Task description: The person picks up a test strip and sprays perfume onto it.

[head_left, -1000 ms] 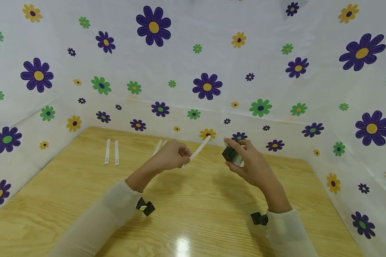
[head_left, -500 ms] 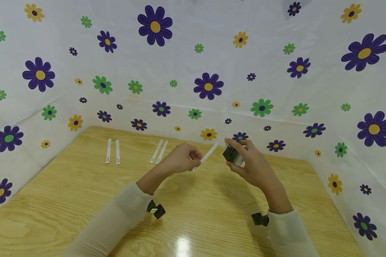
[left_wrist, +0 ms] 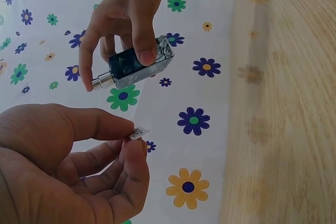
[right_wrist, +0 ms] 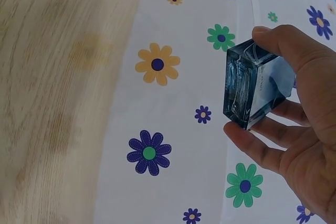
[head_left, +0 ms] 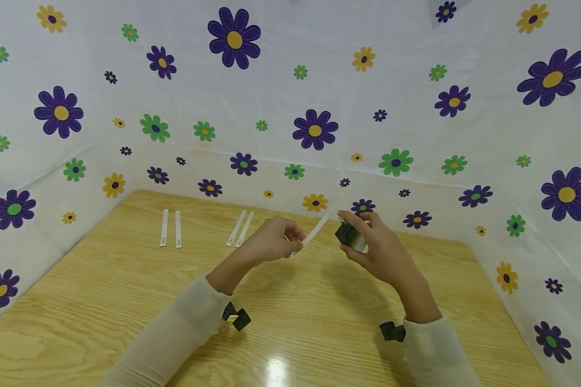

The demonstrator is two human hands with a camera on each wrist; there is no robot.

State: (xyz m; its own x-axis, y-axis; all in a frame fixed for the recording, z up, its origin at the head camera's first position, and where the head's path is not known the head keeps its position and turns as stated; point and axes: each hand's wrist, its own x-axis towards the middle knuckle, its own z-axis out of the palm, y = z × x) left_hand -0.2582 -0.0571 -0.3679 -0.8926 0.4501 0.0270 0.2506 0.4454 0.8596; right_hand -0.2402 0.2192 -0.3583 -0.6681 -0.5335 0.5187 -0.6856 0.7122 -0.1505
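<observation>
My left hand point(head_left: 273, 241) pinches the lower end of a white paper test strip point(head_left: 317, 229) between thumb and fingertips. The strip slants up to the right, its far end close to the perfume bottle. In the left wrist view only the printed tip of the strip point(left_wrist: 138, 132) shows. My right hand point(head_left: 382, 250) grips a dark blue glass perfume bottle point(head_left: 348, 234), held tilted above the table. A fingertip rests on the bottle's silver sprayer point(left_wrist: 103, 81), which points toward the left hand. In the right wrist view the bottle's base point(right_wrist: 241, 90) faces the camera.
Two white strips point(head_left: 164, 228) lie apart on the left of the wooden table point(head_left: 101, 285). Another pair of strips point(head_left: 236, 228) lies close together behind the left hand. A white flowered cloth point(head_left: 271, 91) surrounds the back and sides.
My left hand moved right with the test strip, bringing its far end near the bottle, then stayed almost still. The right hand kept its place with the perfume bottle.
</observation>
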